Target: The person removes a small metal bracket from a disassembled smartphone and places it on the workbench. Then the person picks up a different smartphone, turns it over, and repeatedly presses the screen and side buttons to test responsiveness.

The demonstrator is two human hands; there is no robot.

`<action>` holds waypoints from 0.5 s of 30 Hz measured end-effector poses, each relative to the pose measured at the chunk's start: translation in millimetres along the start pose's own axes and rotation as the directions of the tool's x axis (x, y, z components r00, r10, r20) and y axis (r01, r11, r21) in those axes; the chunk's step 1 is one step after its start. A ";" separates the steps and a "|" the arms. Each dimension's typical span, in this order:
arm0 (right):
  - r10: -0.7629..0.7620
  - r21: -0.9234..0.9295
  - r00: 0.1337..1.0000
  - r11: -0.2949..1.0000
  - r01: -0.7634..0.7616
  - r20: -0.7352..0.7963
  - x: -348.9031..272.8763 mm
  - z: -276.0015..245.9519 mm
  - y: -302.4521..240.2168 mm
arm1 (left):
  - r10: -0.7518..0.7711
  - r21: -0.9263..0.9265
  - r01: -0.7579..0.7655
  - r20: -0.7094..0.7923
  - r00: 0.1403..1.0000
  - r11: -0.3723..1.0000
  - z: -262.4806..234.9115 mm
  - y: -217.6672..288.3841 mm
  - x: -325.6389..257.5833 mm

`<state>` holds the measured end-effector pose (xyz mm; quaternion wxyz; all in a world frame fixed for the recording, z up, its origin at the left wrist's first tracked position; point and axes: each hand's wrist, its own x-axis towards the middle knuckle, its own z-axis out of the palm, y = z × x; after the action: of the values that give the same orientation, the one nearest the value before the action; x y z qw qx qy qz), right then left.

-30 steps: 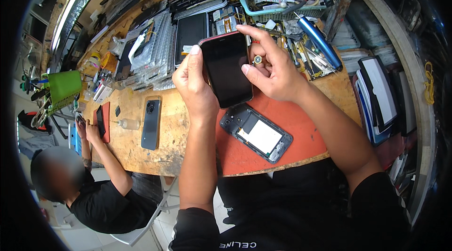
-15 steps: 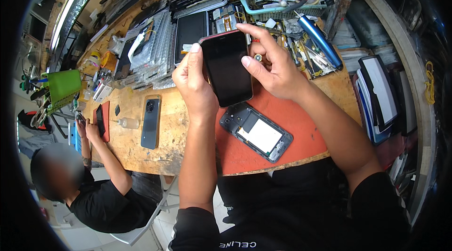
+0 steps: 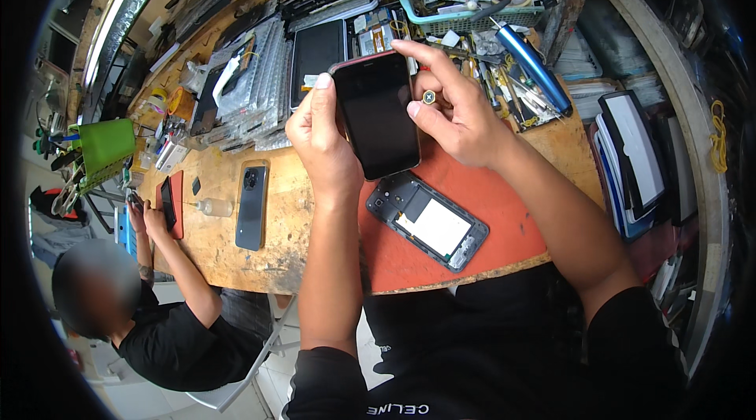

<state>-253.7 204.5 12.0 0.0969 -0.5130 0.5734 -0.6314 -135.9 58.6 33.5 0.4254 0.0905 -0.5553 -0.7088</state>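
Observation:
Both my hands hold up a black smartphone (image 3: 379, 117) with a dark screen, tilted slightly, above the red-orange mat (image 3: 512, 219). My left hand (image 3: 321, 133) grips its left edge, thumb near the upper left corner. At the right edge is my right hand (image 3: 461, 109), its index finger on the top right corner and its thumb on the side. A ring with a round face (image 3: 429, 96) shows on that hand. Under the held phone's lower end, an opened phone body (image 3: 429, 221) lies on the mat, a white rectangle in its middle.
A dark phone (image 3: 252, 203) and a small bottle (image 3: 214, 207) lie to the left. Beyond are stacked phone parts (image 3: 260, 77), a teal basket (image 3: 472, 22) of supplies and a blue cylindrical tool (image 3: 531, 66). A co-worker (image 3: 177, 333) handles another phone (image 3: 167, 203) at far left.
The held phone and both my hands have shifted very slightly to the left. The opened phone body stays where it was.

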 end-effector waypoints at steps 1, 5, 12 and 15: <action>0.019 0.012 1.000 1.000 -0.019 0.024 -1.1 -1.4 -1.8 | -0.001 -0.010 0.001 0.003 1.000 1.000 0.1 0.0 -0.2; 0.021 -0.003 0.999 1.000 -0.020 0.034 -2.5 -1.2 -8.0 | 0.008 -0.003 -0.008 -0.016 1.000 1.000 2.0 0.7 0.4; -0.005 0.016 0.999 1.000 0.005 -0.034 1.7 3.2 1.3 | 0.003 0.016 -0.003 -0.007 1.000 1.000 1.3 1.5 0.8; 0.026 0.026 0.999 0.999 -0.025 -0.031 -1.3 3.8 4.2 | 0.001 0.008 0.000 -0.008 1.000 1.000 0.5 -0.4 0.1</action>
<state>-252.2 201.7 7.2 0.1024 -0.4944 0.5734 -0.6452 -136.4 58.9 33.4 0.4274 0.0947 -0.5565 -0.7062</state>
